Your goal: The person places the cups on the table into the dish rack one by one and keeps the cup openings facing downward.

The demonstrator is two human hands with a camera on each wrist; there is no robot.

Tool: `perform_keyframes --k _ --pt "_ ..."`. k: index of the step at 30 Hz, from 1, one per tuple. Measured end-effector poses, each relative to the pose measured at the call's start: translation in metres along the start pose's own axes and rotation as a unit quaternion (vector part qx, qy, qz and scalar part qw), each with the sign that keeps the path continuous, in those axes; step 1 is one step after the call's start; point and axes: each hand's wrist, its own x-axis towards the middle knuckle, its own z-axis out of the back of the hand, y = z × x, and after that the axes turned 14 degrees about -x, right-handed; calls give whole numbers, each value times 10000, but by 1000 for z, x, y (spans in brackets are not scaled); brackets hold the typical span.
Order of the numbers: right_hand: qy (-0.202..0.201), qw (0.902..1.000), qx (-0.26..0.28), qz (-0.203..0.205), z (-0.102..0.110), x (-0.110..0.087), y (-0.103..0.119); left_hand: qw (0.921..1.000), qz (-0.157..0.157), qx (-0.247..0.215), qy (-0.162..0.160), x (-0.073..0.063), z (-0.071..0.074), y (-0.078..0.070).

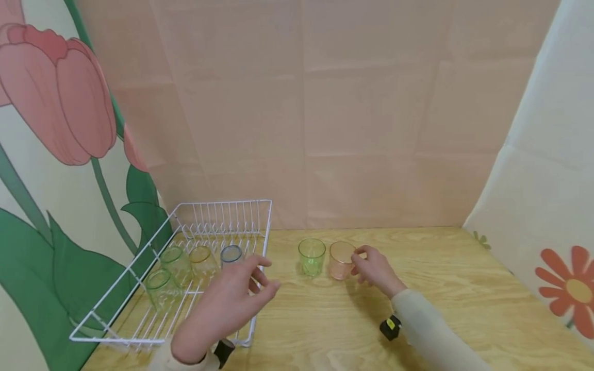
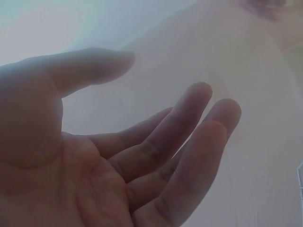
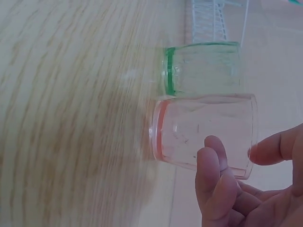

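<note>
My right hand (image 1: 373, 268) is at the right side of a pink glass (image 1: 341, 262) that stands upright on the wooden table. In the right wrist view the thumb (image 3: 272, 149) is at its rim, and the other fingers (image 3: 215, 177) bend loosely beside its wall, not wrapped round it. Close to the left of the pink glass is a green glass (image 1: 312, 257). Over the right part of a white wire dish rack (image 1: 268, 226) hovers my left hand (image 1: 229, 301), its fingers loosely bent and holding nothing.
Several glasses stand in the rack: a blue-rimmed glass (image 1: 231, 253), an amber glass (image 1: 202, 259) and two green ones, the nearer green glass (image 1: 160, 288) by the left side. Behind the table (image 1: 320, 330) hangs a pinkish cloth (image 1: 352, 113); patterned cloths flank both sides.
</note>
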Motion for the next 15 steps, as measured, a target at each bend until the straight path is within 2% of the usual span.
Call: perform_keyframes --k 7,15 --pt "-19 9998 -155 -76 2 2 -1 9999 46 40 110 4 -8 5" --pt "-49 9994 -330 5 3 -5 -3 9994 103 -160 292 6 -17 10"
